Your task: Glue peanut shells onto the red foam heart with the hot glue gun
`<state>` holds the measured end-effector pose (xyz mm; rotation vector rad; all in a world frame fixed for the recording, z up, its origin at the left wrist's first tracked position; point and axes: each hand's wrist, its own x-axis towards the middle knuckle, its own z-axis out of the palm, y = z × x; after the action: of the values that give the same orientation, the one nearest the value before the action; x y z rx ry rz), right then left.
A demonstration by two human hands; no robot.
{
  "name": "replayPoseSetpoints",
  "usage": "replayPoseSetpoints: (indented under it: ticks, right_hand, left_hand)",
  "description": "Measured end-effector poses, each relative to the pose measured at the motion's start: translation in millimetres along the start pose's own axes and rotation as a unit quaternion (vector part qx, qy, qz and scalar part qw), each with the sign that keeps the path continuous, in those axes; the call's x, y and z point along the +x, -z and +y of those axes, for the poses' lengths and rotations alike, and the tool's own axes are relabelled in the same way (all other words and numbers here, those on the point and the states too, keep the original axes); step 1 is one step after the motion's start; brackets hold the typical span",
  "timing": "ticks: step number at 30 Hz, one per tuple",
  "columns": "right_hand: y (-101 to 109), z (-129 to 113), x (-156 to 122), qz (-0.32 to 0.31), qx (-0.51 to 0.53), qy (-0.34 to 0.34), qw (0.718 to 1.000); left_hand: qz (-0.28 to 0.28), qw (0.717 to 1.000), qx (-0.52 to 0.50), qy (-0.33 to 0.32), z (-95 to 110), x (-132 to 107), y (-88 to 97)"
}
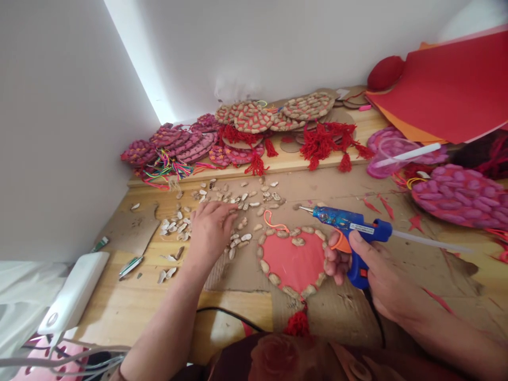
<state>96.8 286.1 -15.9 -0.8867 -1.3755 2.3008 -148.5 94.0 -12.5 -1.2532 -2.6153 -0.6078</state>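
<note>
My right hand [373, 264] grips a blue glue gun [339, 218], with fingers around the handle and orange trigger. Its metal nozzle points left, and a clear glue stick [428, 241] sticks out of the back. Among loose peanut shells [180, 228] on the left, my left hand [212, 230] reaches down with thumb and fingers apart; its fingertips are partly hidden. Between my hands lies a red heart [293, 262] edged with peanut shells. An orange cord loop [273, 222] is at its top and a red tassel [297, 323] hangs at its lower tip.
Flat cardboard [337, 185] covers much of the wooden table. Finished shell-covered pieces [254, 117] with red tassels are piled along the wall, beside purple ones [196, 146]. Red paper sheets [448, 90] lie at right. A white power strip [75, 291] and a black cable [228, 312] are nearer me.
</note>
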Motion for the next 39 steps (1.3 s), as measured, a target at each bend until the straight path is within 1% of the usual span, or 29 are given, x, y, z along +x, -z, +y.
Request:
replayPoseSetpoints:
  ticks: [4,7,9,14,16,18,21,24,26,28,29,31,33,35,37,39]
  right_hand:
    - [1.1,0.5,-0.3,0.004,0.001,-0.006,1.000]
    - [1.2,0.3,-0.2,0.014,0.005,-0.006,1.000]
    - [1.2,0.3,-0.1,0.015,0.004,-0.007,1.000]
    - [0.9,0.2,-0.8,0.002,0.001,-0.009,1.000]
    - [0.6,-0.2,-1.4,0.000,0.009,-0.009,1.000]
    - [0.2,-0.9,-1.6,0.001,0.015,-0.010,1.000]
    - [-0.4,-1.7,-1.1,0.005,0.019,-0.009,1.000]
    - [-0.3,-1.6,-0.6,0.004,0.019,-0.011,1.000]
    - [0.3,-1.0,-0.8,0.005,0.019,-0.015,1.000]
    - [1.1,-0.1,-1.2,0.003,0.021,-0.016,1.000]
    - [1.4,0.3,-1.4,0.003,0.022,-0.015,1.000]
    - [1.8,0.8,-1.4,0.002,0.024,-0.013,1.000]
    - [1.6,0.7,-1.1,0.005,0.026,-0.013,1.000]
    - [0.9,0.3,-1.0,0.008,0.027,-0.015,0.999]
    - [0.3,-0.1,-1.0,0.009,0.027,-0.015,0.999]
    - [0.4,0.0,-1.2,0.006,0.027,-0.015,1.000]
  left_hand:
    - [-0.023,0.999,0.012,-0.038,-4.9,16.1,-13.2]
    - [-0.020,0.999,0.002,-0.038,-6.4,19.4,-19.3]
    - [-0.012,0.999,-0.012,-0.029,-6.9,17.2,-17.4]
    - [0.002,0.999,-0.051,-0.003,-8.0,11.2,-2.6]
    - [0.003,0.997,-0.071,-0.002,-7.3,14.8,0.7]
    - [-0.002,0.997,-0.072,-0.015,-4.4,23.4,0.1]
    - [-0.025,0.998,-0.044,-0.040,5.1,42.1,-7.6]
    - [-0.061,0.997,-0.005,-0.036,17.3,58.9,-19.3]
    - [-0.084,0.996,0.019,-0.030,23.0,64.5,-25.3]
    - [-0.093,0.995,0.027,-0.033,23.9,64.4,-27.0]
    - [-0.090,0.995,0.024,-0.036,22.2,62.6,-26.1]
    - [-0.062,0.997,0.013,-0.035,15.4,57.5,-21.3]
    - [-0.028,0.999,0.000,-0.023,6.3,52.9,-14.9]
    - [-0.007,1.000,-0.010,-0.008,-0.5,51.5,-10.1]
    - [-0.012,1.000,-0.020,-0.012,-1.2,54.6,-9.3]
    - [-0.033,0.999,-0.019,-0.034,5.8,62.0,-12.5]
